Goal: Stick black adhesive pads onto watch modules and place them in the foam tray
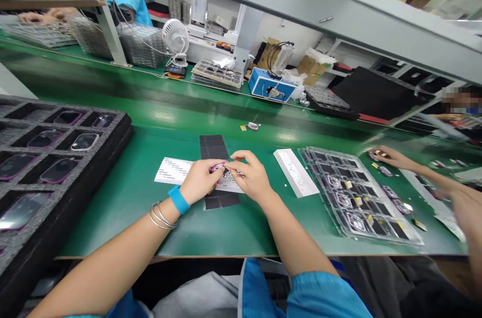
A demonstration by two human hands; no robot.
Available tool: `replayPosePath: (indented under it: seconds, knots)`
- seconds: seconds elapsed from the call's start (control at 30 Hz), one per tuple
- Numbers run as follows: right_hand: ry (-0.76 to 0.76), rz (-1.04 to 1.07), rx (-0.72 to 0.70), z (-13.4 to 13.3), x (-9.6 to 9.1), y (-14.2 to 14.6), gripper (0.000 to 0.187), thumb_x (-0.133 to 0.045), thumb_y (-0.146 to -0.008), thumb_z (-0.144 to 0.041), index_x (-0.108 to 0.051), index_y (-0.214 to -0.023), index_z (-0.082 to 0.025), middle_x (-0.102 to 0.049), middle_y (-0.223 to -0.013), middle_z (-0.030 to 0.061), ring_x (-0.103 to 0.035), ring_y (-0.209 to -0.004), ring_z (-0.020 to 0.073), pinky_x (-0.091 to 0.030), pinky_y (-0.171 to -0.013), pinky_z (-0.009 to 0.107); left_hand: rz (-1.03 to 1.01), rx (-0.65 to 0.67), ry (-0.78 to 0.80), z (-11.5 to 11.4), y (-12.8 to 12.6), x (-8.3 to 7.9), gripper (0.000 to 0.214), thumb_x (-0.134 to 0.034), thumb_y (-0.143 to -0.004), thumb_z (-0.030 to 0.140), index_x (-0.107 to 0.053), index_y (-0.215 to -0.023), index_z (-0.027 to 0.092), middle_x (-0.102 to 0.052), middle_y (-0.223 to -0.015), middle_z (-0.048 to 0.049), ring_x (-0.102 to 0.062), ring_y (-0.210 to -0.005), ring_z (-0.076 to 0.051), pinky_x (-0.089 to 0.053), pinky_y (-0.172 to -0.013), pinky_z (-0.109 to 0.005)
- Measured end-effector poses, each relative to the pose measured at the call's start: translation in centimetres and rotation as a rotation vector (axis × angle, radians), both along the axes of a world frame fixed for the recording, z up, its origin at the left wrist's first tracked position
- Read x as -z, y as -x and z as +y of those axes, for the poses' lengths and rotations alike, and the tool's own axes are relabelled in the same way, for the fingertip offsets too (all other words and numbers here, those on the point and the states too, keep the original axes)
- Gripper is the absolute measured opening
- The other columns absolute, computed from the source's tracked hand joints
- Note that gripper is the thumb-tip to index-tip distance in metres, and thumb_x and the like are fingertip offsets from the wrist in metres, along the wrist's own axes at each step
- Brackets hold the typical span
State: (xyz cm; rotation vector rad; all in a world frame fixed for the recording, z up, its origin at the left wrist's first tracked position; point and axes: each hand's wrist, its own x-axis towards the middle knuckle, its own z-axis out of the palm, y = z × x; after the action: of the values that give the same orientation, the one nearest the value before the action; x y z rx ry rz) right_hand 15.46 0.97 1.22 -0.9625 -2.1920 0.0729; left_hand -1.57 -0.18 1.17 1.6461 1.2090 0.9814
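Observation:
My left hand (pixel 201 178) is closed around a small purple-rimmed watch case (pixel 217 167), mostly covered by the fingers. My right hand (pixel 251 176) meets it from the right, thumb and index finger pinched at the case's edge; what sits between those fingertips is too small to make out. Under both hands lies a white printed label sheet (pixel 171 169), crossing a dark strip sheet (pixel 213 146) on the green table (pixel 241 232). Beyond the hands rests another small purple-rimmed part (pixel 253 126) with a yellow tab.
A black foam tray (pixel 126 130) of purple-rimmed screens fills the left. Right of my hands are a white block (pixel 295 172) and stacked clear plastic trays (pixel 341 225) holding parts. A co-worker's hand (pixel 389 156) reaches in beyond them. At the back stand a fan (pixel 175 37) and blue device (pixel 271 86).

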Motion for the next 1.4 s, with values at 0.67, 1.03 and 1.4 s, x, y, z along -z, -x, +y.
replayPosePath:
  seconds: [0.67, 1.03, 1.4]
  knots:
    - [0.342, 0.487, 0.014, 0.3, 0.1, 1.3, 0.011, -0.069, -0.075, -0.031, -0.069, -0.072, -0.02, -0.067, -0.08, 0.0047, -0.063, -0.08, 0.0178, -0.051, -0.075, 0.032, 0.221, -0.084, -0.229, -0.2, 0.1, 0.1, 0.03, -0.047, -0.082, 0.03, -0.07, -0.096, 0.017, -0.073, -0.08, -0.0036, -0.063, -0.065, -0.015, -0.046, -0.062, -0.023]
    - [0.474, 0.511, -0.015, 0.8, 0.4, 1.0, 0.02, -0.069, -0.074, -0.038, -0.069, -0.076, -0.018, -0.067, -0.086, 0.0033, -0.062, -0.082, 0.0148, -0.048, -0.069, 0.024, 0.123, -0.051, -0.055, 0.3, 0.3, 0.5, 0.05, -0.053, -0.075, 0.051, -0.067, -0.104, 0.013, -0.071, -0.073, -0.0051, -0.064, -0.065, -0.02, -0.05, -0.061, -0.027]
    - [0.522, 0.017, 0.61, 14.7, -5.3, -4.4, 0.017, -0.061, -0.081, -0.015, -0.065, -0.097, -0.009, -0.061, -0.115, 0.0139, -0.062, -0.094, 0.0213, -0.048, -0.079, 0.03, 0.022, -0.068, 0.2, 0.4, -0.3, 0.4, 0.064, -0.059, -0.068, 0.061, -0.063, -0.112, 0.015, -0.071, -0.079, -0.0055, -0.064, -0.059, -0.018, -0.054, -0.058, -0.029]
